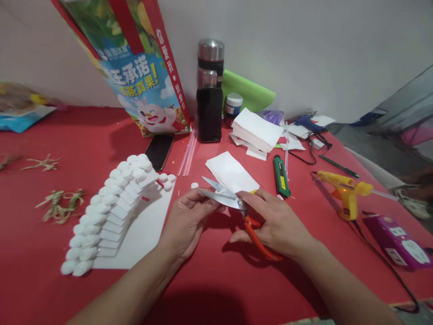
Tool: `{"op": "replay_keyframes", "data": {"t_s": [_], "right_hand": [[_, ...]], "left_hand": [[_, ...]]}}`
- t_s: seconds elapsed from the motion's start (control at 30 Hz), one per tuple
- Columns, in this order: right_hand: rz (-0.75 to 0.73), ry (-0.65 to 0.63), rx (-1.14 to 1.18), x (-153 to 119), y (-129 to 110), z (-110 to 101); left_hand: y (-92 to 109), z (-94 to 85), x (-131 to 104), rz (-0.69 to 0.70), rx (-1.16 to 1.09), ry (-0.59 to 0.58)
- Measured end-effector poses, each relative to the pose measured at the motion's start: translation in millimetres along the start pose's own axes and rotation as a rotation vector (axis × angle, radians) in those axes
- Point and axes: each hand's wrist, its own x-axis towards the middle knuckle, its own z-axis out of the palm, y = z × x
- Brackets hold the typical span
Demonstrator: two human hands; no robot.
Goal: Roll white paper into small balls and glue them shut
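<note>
Orange-handled scissors [259,241] are in my right hand [274,216], with their blades apart and pointing left. My left hand [189,216] is closed, thumb against fingers, at the blade tips; whatever it pinches is too hidden to name. Behind the blades lies a stack of white cards [233,171]. A curved row of white cards topped with round white pads [101,207] stands on a white sheet [145,239] to the left of my left hand. One small white pad [194,185] rests just beyond my left fingers.
A yellow glue gun [348,194], a purple power strip [397,239] and a green cutter [280,176] lie right. Behind are a propped phone [209,115], a steel flask [211,49], a paper stack [257,131] and a printed bag [145,85]. Straw figures [61,205] lie left.
</note>
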Motion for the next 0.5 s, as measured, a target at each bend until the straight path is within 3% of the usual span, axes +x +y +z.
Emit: {"op": "replay_keyframes", "data": {"t_s": [0.2, 0.4, 0.5], "right_hand": [[-0.015, 0.078, 0.008, -1, 0, 4], [0.212, 0.068, 0.333, 3, 2, -19], [0.251, 0.201, 0.326, 2, 13, -26]], "left_hand": [[-2, -4.3, 3, -0.006, 0.003, -0.004], [2, -7.0, 7, -0.129, -0.104, -0.052], [2, -7.7, 7, -0.190, -0.138, -0.098]]}}
